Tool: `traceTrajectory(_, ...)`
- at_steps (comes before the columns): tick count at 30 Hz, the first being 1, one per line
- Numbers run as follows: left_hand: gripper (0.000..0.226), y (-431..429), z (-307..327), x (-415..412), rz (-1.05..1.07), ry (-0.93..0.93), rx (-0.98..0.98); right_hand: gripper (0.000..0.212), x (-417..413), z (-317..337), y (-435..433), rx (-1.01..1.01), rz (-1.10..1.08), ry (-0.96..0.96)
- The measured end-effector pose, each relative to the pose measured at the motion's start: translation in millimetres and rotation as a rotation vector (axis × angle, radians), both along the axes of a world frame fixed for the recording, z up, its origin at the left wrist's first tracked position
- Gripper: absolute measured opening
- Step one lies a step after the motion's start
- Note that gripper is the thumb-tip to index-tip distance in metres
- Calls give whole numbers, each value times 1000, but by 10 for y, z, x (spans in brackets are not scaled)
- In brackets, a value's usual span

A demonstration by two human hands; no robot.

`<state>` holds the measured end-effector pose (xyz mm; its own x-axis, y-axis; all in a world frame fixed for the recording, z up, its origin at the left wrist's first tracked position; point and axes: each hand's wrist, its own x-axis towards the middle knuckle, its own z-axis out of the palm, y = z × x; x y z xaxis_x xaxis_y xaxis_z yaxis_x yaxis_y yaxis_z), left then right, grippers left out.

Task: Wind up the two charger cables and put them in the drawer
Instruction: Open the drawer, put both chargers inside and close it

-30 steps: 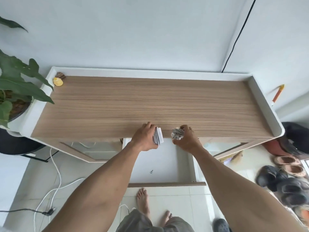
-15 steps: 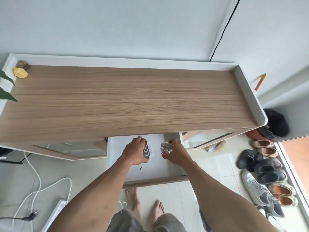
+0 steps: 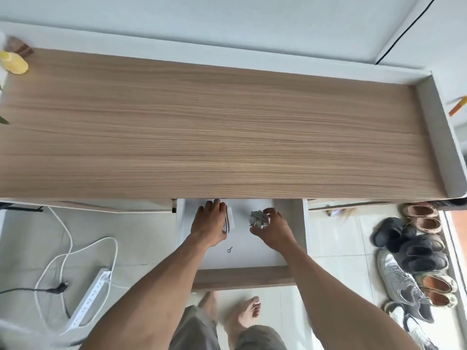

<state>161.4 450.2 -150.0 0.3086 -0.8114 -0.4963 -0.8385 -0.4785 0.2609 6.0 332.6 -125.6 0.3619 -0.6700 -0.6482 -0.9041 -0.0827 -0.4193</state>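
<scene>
A long wood-grain table (image 3: 227, 132) with a white raised rim fills the upper view, and its front edge overhangs the back of the open drawer (image 3: 293, 248), hiding whatever lies further in. A yellow object (image 3: 15, 64) sits at the table's far left corner. On the tiled floor to the left lie a white power strip (image 3: 88, 299) and loose white and black cords; a row of shoes (image 3: 414, 256) lines the floor on the right. A small key (image 3: 229, 249) rests on the white drawer bottom between the two forearms. Both hands are inside the drawer. The left hand (image 3: 209, 226) has a closed grip around a wound cable bundle (image 3: 226, 223), its striped coils showing along the fingers' right edge. The right hand (image 3: 273, 228) has its fingers curled around a second wound cable (image 3: 258, 218), a grey-white lump just left of the fingertips. Whether either bundle touches the drawer bottom cannot be told.
</scene>
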Motion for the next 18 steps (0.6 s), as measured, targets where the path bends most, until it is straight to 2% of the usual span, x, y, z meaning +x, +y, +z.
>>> traceTrajectory(5, 89, -88, -166, 38, 31, 14, -88, 59, 145, -185, -11, -113, 59, -51)
traceTrajectory(9, 88, -118, -234, 44, 73, 28, -92, 61, 186, -307, 44, -168, 104, -40)
traceTrajectory(18, 93, 20, -115, 36, 153, 85, -57, 77, 74, -290, 78, -70, 113, -141)
